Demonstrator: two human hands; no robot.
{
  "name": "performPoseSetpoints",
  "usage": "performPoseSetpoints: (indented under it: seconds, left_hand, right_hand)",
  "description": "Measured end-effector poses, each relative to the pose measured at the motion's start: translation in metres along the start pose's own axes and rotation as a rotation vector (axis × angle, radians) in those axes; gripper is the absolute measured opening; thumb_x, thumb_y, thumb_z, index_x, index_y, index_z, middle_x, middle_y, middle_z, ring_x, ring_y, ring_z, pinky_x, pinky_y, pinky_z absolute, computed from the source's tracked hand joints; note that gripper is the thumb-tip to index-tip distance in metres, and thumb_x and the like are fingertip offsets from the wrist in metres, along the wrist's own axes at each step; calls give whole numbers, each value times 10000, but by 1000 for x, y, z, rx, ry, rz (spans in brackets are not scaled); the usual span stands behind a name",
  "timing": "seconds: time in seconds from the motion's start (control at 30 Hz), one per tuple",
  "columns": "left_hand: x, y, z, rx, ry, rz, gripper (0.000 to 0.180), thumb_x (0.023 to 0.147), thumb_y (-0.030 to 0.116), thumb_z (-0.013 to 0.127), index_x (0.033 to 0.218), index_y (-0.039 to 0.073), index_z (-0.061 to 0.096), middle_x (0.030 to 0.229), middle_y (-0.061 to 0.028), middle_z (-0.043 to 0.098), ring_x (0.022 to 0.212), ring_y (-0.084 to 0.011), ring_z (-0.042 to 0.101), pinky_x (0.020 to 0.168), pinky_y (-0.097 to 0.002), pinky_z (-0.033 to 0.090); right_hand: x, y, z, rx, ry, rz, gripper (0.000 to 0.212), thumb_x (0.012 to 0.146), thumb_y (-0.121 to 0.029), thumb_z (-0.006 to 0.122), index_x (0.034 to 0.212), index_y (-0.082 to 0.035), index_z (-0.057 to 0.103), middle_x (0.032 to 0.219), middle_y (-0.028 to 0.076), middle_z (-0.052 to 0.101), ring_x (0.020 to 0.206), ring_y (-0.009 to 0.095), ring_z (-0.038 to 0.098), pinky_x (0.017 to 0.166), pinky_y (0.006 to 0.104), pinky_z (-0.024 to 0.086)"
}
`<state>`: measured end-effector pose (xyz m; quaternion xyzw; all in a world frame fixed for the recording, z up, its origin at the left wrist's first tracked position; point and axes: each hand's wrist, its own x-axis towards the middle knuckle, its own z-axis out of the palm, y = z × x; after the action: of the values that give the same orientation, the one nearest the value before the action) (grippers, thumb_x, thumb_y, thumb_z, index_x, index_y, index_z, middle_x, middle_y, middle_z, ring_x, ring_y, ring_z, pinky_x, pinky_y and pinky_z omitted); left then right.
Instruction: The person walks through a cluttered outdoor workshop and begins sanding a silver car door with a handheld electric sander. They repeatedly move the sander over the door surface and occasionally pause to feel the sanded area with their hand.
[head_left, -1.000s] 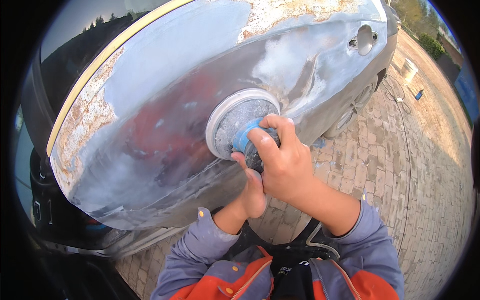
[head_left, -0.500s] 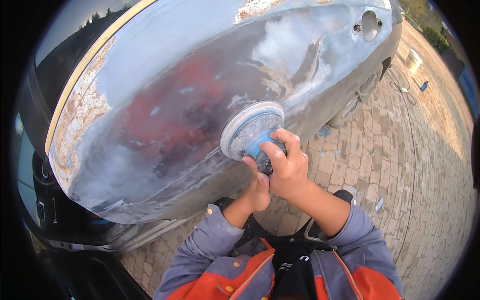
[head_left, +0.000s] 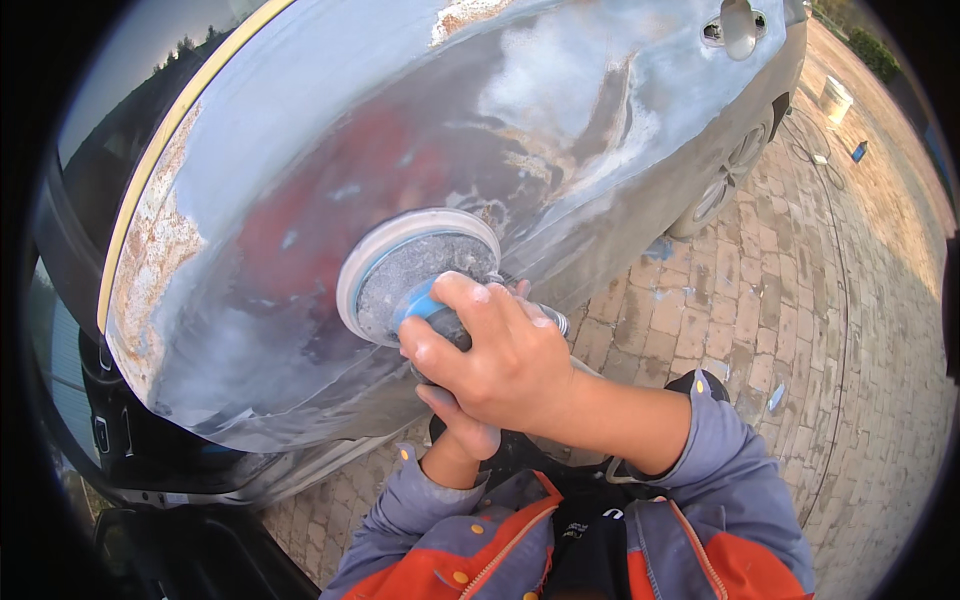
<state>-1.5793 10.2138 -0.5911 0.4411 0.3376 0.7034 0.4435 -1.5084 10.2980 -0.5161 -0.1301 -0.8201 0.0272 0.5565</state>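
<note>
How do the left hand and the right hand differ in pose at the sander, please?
The right hand is uppermost, its back and knuckles facing the camera, while the left hand sits lower, partly covered by the right.
The right hand's thumb and index finger show clearly; most of the left hand's fingers are hidden.
Both are bare and at the sander.

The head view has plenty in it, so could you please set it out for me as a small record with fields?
Tool: round grey and blue sander, pad side against the door
Right hand: closed around the sander
Left hand: beneath the right hand, mostly hidden; grip unclear
Surface: blue-grey and dark, with a red patch and rust near the left edge
Handle: upper right of the door
Ground: brick paving
Background: wheel, pale bucket
</note>
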Motion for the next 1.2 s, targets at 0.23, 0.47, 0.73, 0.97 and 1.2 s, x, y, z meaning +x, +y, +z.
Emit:
performPoseSetpoints:
  seconds: [0.23,0.47,0.73,0.97,1.2]
  left_hand:
    - [59,37,37,43,-172,49,849,1161,606,133,1727,-26,167,1765,-169,284,1614,-272,326,1316,-406,283]
    - [45,35,29,-64,-106,132,784,1173,540,197,1716,-26,199,1745,-158,321,1601,-263,348,1308,-420,297]
    - [-22,-9,-24,-35,67,170,781,1160,524,228,1712,-28,209,1745,-159,321,1601,-265,344,1310,-419,289]
    - [-28,-14,-31,-25,72,170,780,1149,511,255,1709,-29,218,1745,-161,320,1602,-267,341,1312,-419,282]
    - [-22,-9,-25,-71,56,195,779,1137,498,282,1706,-31,227,1746,-162,320,1602,-269,337,1313,-418,275]
  right_hand:
    - [36,41,-22,16,89,144,502,736,-255,845,1199,-166,672,1186,122,607,781,296,704,535,402,567]
    - [43,20,-25,40,-10,106,533,714,-196,922,1188,-129,688,1164,136,602,794,286,666,599,397,569]
    - [-19,-31,19,15,-41,-64,513,699,-283,798,1193,-221,674,1211,97,613,756,218,613,578,335,531]
    - [-38,-36,28,-10,-46,-121,309,806,-273,743,1105,-227,682,1211,84,653,721,185,576,554,292,524]
    - [29,-15,-4,64,-96,11,612,591,-220,857,1179,-219,687,1197,112,599,801,255,649,603,348,562]
